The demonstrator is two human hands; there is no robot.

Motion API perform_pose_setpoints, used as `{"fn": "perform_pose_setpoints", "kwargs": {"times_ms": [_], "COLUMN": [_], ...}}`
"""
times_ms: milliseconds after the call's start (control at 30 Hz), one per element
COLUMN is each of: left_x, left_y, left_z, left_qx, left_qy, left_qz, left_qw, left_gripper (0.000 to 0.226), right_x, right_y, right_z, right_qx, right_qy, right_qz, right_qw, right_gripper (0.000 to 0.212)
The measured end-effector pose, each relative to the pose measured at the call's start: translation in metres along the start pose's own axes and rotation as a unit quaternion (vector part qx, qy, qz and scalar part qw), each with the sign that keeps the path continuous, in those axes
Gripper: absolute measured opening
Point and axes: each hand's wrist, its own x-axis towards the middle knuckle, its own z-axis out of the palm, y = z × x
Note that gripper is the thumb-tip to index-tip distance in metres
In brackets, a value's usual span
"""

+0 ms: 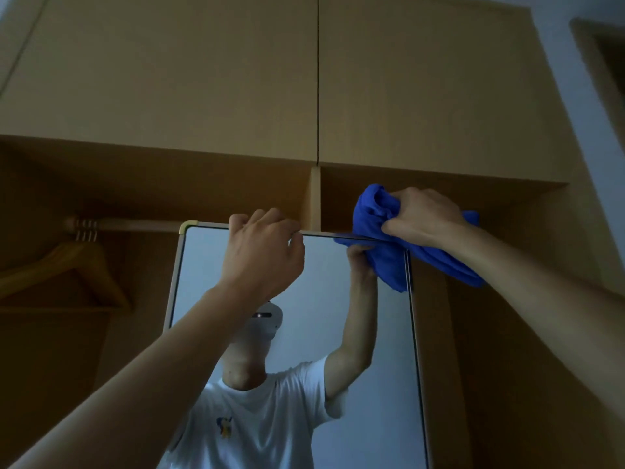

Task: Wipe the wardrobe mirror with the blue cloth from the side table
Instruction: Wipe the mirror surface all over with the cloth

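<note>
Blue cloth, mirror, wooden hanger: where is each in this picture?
blue cloth (375, 211): head view, on its bunched upper fold.
mirror (394, 350): head view, on bare glass near its right edge.
wooden hanger (77, 257): head view, on the top of its shoulders.

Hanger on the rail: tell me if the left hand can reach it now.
Probably yes: the left hand holds the top of the mirror, and nothing stands between it and the hanger; it must let go first.

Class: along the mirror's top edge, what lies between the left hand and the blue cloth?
Only bare mirror frame, in the head view; the wardrobe divider stands behind.
</note>
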Motion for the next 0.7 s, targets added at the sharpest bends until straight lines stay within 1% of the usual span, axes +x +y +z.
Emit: {"fn": "perform_pose_setpoints", "kwargs": {"times_ms": [167, 267, 367, 467, 533, 633, 700], "left_x": [0.002, -0.001, -0.002, -0.005, -0.008, -0.011, -0.010], "left_y": [-0.007, -0.017, -0.038, -0.061, -0.071, -0.074, -0.075], "left_z": [-0.007, -0.015, -0.030, -0.044, -0.050, -0.055, -0.058], "left_qx": [-0.039, -0.015, 0.032, 0.053, 0.026, -0.040, -0.082], "left_qy": [-0.014, -0.006, 0.012, -0.005, -0.026, -0.038, -0.037], "left_qz": [0.010, 0.017, -0.029, -0.086, -0.107, -0.107, -0.109], "left_qw": [0.999, 1.000, 0.999, 0.995, 0.994, 0.993, 0.990], "left_gripper": [0.038, 0.038, 0.033, 0.035, 0.035, 0.033, 0.039], "right_x": [0.006, 0.008, 0.011, 0.013, 0.013, 0.011, 0.011], "right_y": [-0.030, -0.058, -0.086, -0.110, -0.125, -0.148, -0.163], "right_z": [0.002, 0.005, 0.006, 0.006, 0.007, 0.011, 0.014], "right_qx": [0.002, 0.009, 0.009, 0.007, 0.009, 0.015, 0.023], "right_qy": [-0.019, -0.023, -0.035, -0.046, -0.044, -0.036, -0.036], "right_qz": [-0.020, -0.045, -0.060, -0.060, -0.069, -0.087, -0.096], "right_qw": [1.000, 0.999, 0.998, 0.997, 0.997, 0.995, 0.994], "right_gripper": [0.014, 0.013, 0.014, 0.015, 0.016, 0.016, 0.014]}}
